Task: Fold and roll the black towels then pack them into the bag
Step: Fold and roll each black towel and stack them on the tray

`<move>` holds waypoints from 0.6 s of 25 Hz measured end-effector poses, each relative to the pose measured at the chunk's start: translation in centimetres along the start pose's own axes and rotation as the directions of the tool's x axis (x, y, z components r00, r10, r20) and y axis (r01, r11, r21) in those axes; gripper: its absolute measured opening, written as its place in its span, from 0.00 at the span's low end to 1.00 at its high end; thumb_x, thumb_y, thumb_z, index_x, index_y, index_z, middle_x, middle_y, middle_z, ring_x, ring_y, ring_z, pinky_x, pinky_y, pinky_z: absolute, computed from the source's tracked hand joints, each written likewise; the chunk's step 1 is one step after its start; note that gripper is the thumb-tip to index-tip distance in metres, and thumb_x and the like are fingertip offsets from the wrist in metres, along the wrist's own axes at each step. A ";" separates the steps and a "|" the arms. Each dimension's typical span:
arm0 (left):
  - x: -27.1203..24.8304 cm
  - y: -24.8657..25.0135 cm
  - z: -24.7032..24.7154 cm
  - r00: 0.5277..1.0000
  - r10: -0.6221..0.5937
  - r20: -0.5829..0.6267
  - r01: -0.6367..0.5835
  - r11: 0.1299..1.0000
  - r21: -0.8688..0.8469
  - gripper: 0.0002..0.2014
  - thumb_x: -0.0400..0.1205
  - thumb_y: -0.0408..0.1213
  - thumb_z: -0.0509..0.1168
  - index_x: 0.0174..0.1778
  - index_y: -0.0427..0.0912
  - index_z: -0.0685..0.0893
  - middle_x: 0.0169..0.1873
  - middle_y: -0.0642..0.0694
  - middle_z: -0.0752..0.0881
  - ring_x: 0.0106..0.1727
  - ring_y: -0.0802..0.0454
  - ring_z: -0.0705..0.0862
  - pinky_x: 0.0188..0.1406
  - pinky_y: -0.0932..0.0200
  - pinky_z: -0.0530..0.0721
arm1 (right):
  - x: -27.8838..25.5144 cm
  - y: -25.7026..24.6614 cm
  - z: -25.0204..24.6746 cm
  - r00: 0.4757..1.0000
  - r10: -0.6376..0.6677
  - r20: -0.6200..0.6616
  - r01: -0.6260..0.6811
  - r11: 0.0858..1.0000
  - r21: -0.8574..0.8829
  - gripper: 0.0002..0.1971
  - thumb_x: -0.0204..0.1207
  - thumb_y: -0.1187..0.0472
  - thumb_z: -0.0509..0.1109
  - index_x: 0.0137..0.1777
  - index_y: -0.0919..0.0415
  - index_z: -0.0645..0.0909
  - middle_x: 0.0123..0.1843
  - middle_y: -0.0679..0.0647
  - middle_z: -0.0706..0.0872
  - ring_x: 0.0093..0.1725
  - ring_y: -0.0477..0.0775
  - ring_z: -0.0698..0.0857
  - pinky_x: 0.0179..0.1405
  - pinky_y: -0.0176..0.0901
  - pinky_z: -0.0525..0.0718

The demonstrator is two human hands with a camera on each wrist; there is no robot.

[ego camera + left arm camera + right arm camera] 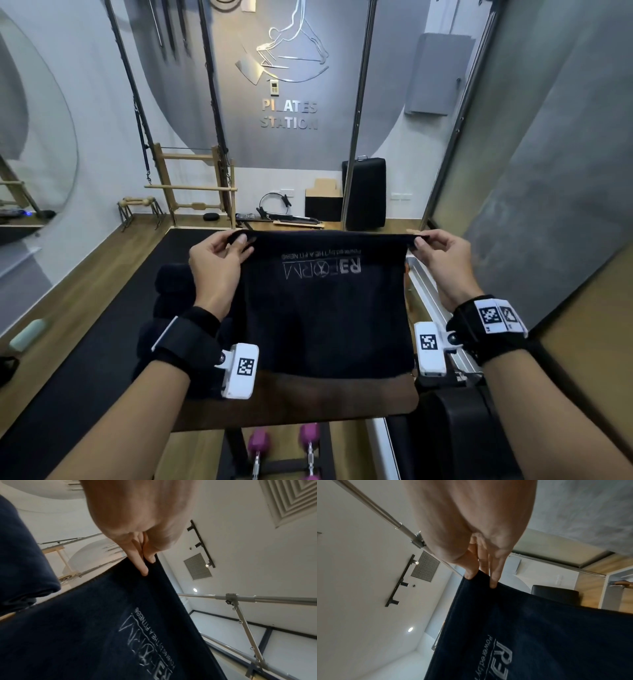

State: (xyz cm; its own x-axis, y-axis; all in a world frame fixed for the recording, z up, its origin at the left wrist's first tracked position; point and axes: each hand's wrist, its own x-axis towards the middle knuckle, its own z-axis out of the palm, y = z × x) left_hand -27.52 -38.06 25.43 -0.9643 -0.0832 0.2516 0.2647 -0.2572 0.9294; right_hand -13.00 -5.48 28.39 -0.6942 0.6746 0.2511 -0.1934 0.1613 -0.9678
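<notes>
L hand + R hand each pinch a top corner of towel, hung flat at frame ctr over worktop; fold not begun, dark rolls at left prob. done, bag not seen.

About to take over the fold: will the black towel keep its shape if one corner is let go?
Probably not. The towel hangs limp from both hands, so it looks floppy. Pinches alone hold it, suggesting it is light.

"PILATES STATION" on wall; towel "REFORM"
</notes>
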 end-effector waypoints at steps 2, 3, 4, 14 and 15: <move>-0.3 -0.2 -0.4 0.998 -0.043 0.039 0.044 0.999 -0.022 0.06 0.88 0.23 0.68 0.58 0.31 0.88 0.49 0.37 0.92 0.51 0.42 0.96 0.47 0.58 0.94 | -0.7 0.0 -0.3 1.000 0.020 -0.004 -0.020 0.999 -0.031 0.05 0.85 0.72 0.71 0.49 0.66 0.86 0.44 0.60 0.91 0.44 0.54 0.91 0.48 0.42 0.92; -0.4 -0.2 -0.8 0.997 -0.063 0.053 0.063 0.998 -0.005 0.05 0.88 0.24 0.69 0.59 0.31 0.87 0.46 0.37 0.93 0.45 0.43 0.97 0.40 0.59 0.94 | -1.0 -0.2 -0.7 0.999 0.037 -0.007 -0.038 0.998 -0.044 0.05 0.85 0.71 0.71 0.47 0.65 0.85 0.38 0.57 0.90 0.38 0.55 0.90 0.36 0.43 0.91; -0.6 -0.2 -1.2 0.996 -0.073 0.060 0.071 0.997 0.023 0.06 0.88 0.26 0.70 0.59 0.32 0.87 0.41 0.38 0.93 0.38 0.45 0.96 0.33 0.60 0.92 | -1.2 -0.3 -1.2 0.999 0.046 -0.015 -0.046 0.997 -0.068 0.06 0.85 0.69 0.72 0.45 0.64 0.83 0.33 0.56 0.88 0.30 0.56 0.88 0.25 0.44 0.85; -2.4 1.1 -3.2 0.996 0.042 0.082 -0.049 0.996 0.078 0.14 0.78 0.46 0.84 0.51 0.40 0.93 0.23 0.46 0.84 0.20 0.53 0.77 0.18 0.61 0.79 | -1.5 -1.1 -4.3 0.996 0.026 -0.082 -0.030 0.998 -0.052 0.06 0.83 0.65 0.76 0.45 0.61 0.82 0.21 0.47 0.77 0.14 0.46 0.66 0.14 0.34 0.63; -2.2 0.9 -3.1 0.996 0.030 0.078 -0.036 0.997 0.073 0.15 0.79 0.46 0.83 0.52 0.39 0.92 0.23 0.46 0.84 0.19 0.53 0.77 0.18 0.60 0.79 | -1.4 -0.9 -4.1 0.997 0.018 -0.078 -0.023 0.998 -0.064 0.06 0.83 0.65 0.76 0.46 0.62 0.82 0.23 0.50 0.79 0.13 0.49 0.69 0.14 0.35 0.65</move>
State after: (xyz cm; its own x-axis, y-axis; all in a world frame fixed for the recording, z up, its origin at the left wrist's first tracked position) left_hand -25.09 -41.05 24.87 -0.9540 -0.0152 0.2994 0.2971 -0.1827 0.9372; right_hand -9.02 -3.58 28.85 -0.6413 0.7317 0.2311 -0.1325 0.1911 -0.9726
